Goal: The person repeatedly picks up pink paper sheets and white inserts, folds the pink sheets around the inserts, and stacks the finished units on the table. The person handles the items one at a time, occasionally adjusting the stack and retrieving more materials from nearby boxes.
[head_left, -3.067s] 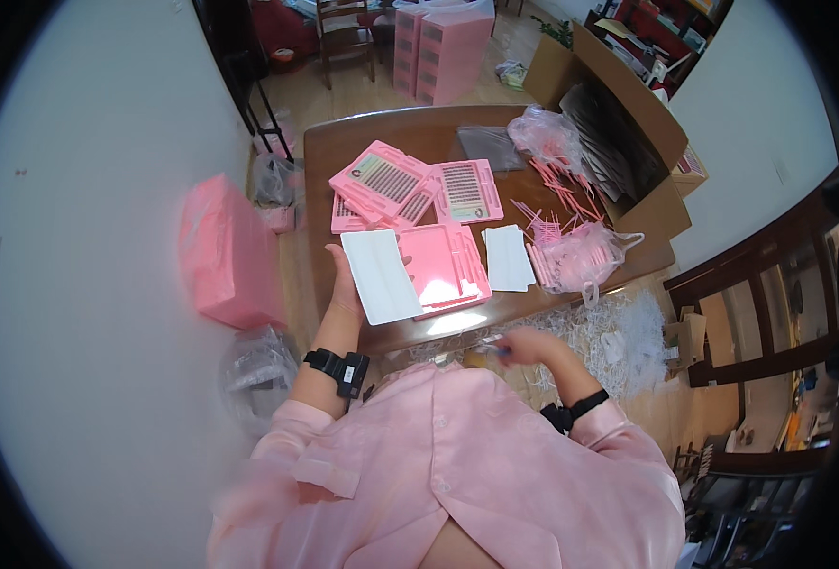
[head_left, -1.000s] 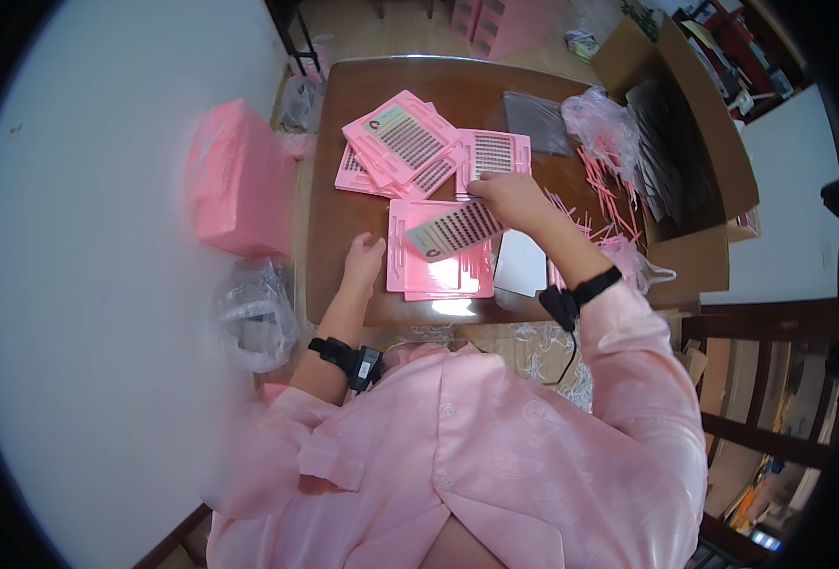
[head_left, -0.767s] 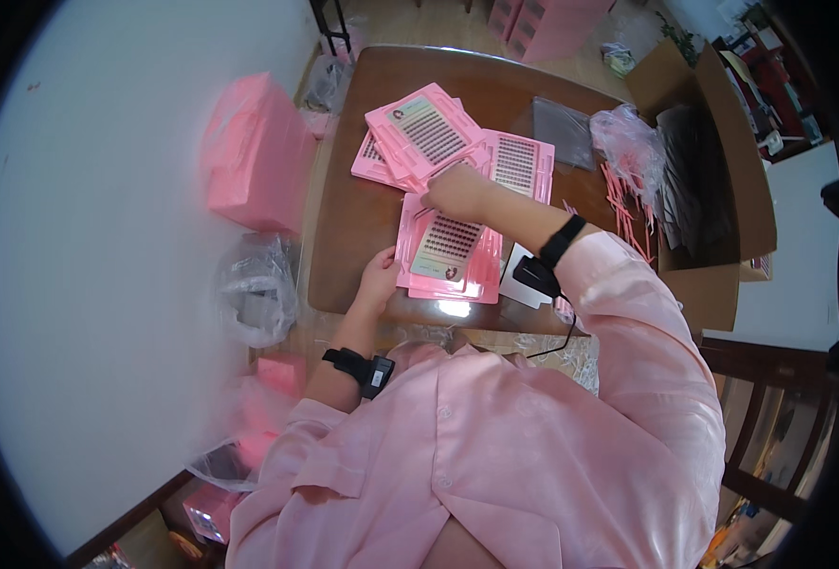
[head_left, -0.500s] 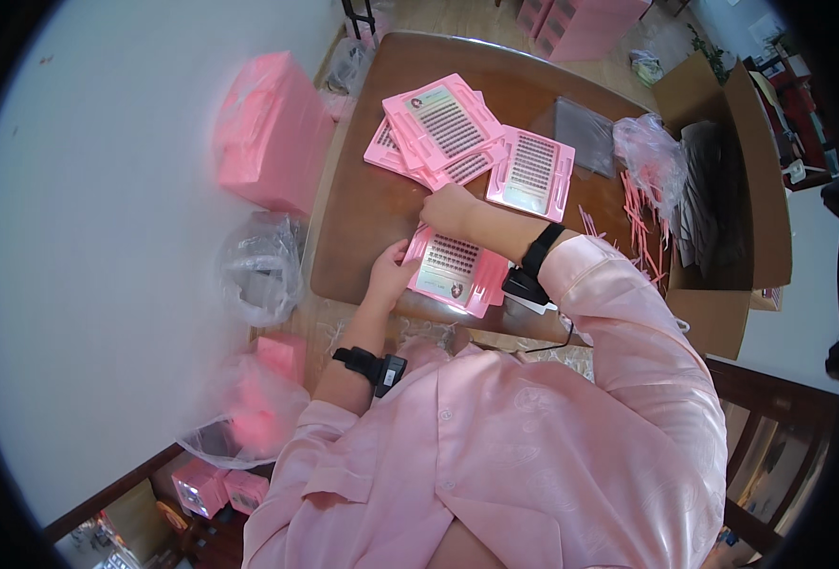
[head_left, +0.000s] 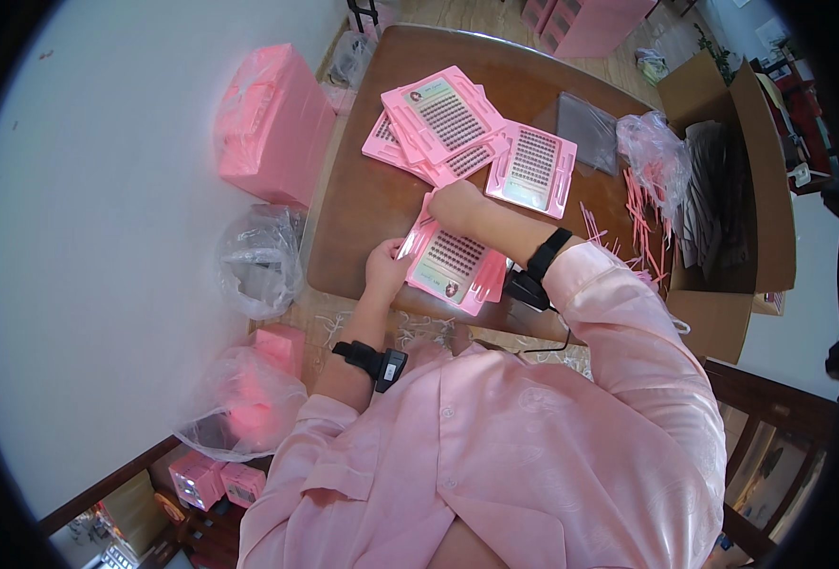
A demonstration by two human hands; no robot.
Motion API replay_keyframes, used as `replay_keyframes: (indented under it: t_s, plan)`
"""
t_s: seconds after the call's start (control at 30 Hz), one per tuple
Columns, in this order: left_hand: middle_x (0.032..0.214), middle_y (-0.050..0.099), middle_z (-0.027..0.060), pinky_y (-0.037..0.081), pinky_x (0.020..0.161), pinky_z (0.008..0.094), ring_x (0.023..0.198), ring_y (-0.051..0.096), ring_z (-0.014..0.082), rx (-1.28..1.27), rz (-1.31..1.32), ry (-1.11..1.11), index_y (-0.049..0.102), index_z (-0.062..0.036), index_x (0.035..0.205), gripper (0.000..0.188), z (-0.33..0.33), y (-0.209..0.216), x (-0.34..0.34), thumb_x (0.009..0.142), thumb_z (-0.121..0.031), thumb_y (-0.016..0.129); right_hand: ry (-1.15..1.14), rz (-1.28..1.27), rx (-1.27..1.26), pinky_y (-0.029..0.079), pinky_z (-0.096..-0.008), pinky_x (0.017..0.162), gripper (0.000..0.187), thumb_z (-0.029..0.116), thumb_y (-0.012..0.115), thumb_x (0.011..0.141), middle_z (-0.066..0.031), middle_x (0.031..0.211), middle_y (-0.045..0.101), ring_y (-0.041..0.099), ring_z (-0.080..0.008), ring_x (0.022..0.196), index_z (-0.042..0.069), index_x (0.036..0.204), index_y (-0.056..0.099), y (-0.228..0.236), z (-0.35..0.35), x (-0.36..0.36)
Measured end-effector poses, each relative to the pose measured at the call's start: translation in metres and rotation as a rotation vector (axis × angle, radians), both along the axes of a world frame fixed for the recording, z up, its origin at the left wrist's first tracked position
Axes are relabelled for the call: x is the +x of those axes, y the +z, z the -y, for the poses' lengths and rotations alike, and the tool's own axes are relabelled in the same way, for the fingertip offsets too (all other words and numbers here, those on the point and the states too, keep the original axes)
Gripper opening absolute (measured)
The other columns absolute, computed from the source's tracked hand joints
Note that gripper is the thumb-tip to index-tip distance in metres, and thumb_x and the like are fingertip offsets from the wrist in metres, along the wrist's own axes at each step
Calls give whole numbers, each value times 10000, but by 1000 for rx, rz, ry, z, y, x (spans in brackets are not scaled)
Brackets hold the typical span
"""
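We list, at the near edge of the brown table (head_left: pixel 351 223): one near tray (head_left: pixel 488 276), pink, and on it one card (head_left: pixel 450 261) bearing rows of dark tufts, both slightly turned and lying close before the body, probably for easy reach. One left hand (head_left: pixel 384 270), at the tray's left edge, thumb and fingers apparently pinching that edge, we judge to keep it from sliding. One right hand (head_left: pixel 455 209), over the card's far end, knuckles up and fingers curled downward; their tips are hidden, so we cannot tell whether they pinch or press. Beyond, one overlapping stack of trays (head_left: pixel 416 135), carded and fanned askew, seemingly laid down loosely and out of the working spot. Beside it, one single tray (head_left: pixel 561 186), also carded. To the right, one dark flat plastic sheet (head_left: pixel 586 133), one clear bag (head_left: pixel 654 156), loose pink sticks (head_left: pixel 639 211) scattered below it, and one cardboard box (head_left: pixel 761 190), its side walls keeping grey sleeves (head_left: pixel 704 190) together.
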State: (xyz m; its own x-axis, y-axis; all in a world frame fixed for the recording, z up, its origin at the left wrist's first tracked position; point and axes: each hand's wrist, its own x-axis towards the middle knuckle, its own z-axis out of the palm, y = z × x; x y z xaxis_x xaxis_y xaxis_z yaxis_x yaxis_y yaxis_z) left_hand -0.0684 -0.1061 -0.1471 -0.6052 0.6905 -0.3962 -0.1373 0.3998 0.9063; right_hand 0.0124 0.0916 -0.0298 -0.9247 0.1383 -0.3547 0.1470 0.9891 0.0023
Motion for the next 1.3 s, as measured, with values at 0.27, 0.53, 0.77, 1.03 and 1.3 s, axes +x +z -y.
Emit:
replay_keyframes:
  t_s: [0.27,0.53,0.77,1.03,1.3]
  plan:
    - [864,727,74,527,688,298,742,668,139,-50,-81,-33,687,19,1134,319,-1,1,1,832,-64,747,-142,-25,-96,575,-437,759,193,186,617,869,-160,949,738,726,-319,899,44,950,720,-8,5,8]
    - [912,718,98,533,717,278,788,669,144,65,104,-100,648,47,1111,265,1,14,-10,882,-58,731,-816,-609,-320,549,-468,819,197,142,656,821,-157,1005,714,687,-358,962,77,1007,674,-11,6,56]
    - [1022,695,97,552,795,285,901,678,161,-1,294,-261,548,28,1229,332,-7,61,-19,934,-47,679,-726,-618,-368,552,-420,807,292,130,624,847,-166,1039,709,691,-349,933,102,1127,702,-18,46,97]
    - [1175,648,120,585,897,383,1044,667,229,302,522,-74,540,-2,1245,248,-98,98,-51,1003,-51,570,-1533,-851,-231,541,-461,819,302,284,662,865,-225,982,713,698,-385,924,37,1035,703,-37,31,225]
    - [945,568,16,447,675,229,746,510,97,118,249,101,504,-46,1372,491,-138,67,-21,923,-155,671,-1850,-303,-314,543,-469,904,470,401,702,835,-225,1100,720,690,-396,1052,9,1093,718,-83,79,261]
